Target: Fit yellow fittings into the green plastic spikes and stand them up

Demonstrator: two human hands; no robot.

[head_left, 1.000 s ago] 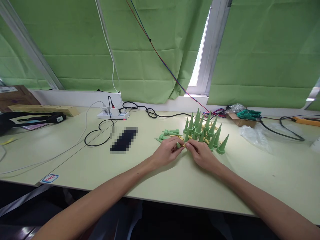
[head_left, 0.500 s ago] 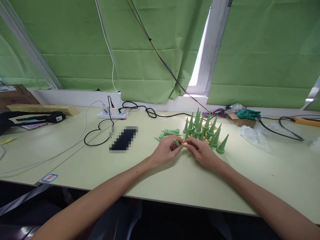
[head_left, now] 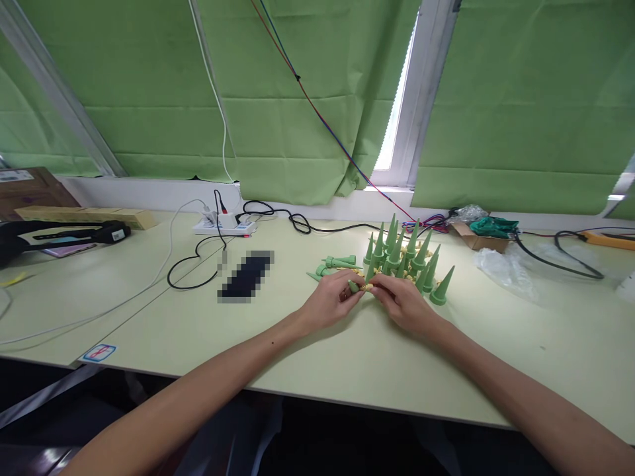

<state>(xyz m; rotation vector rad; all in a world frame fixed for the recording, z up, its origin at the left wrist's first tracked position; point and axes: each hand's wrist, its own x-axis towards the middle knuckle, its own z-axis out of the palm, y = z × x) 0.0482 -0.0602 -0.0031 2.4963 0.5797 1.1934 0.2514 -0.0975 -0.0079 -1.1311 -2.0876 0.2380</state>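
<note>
My left hand (head_left: 330, 299) is closed around a green plastic spike (head_left: 353, 286), of which only a short rounded part shows between the fingers. A small yellow plastic piece (head_left: 368, 287) sits between the fingertips of both hands. My right hand (head_left: 403, 301) pinches it from the right side; its exact shape is hidden by the fingers. Just beyond the hands stand several upright green cone-shaped spikes (head_left: 440, 291) with round bases. More green spikes (head_left: 340, 262) lie on their sides behind my left hand. Small yellow pieces (head_left: 407, 274) are scattered among the standing cones.
The pale table (head_left: 317, 370) spans the view. A pixelated dark rectangle (head_left: 245, 277) lies left of my hands, near a power strip (head_left: 223, 227) with cables. On the right are a clear plastic bag (head_left: 503, 271) and a small cardboard box (head_left: 479, 238).
Both hands stay in nearly the same place, fingertips together. The green spike in my left hand has turned slightly, and my right fingers have shifted a little to the right.
</note>
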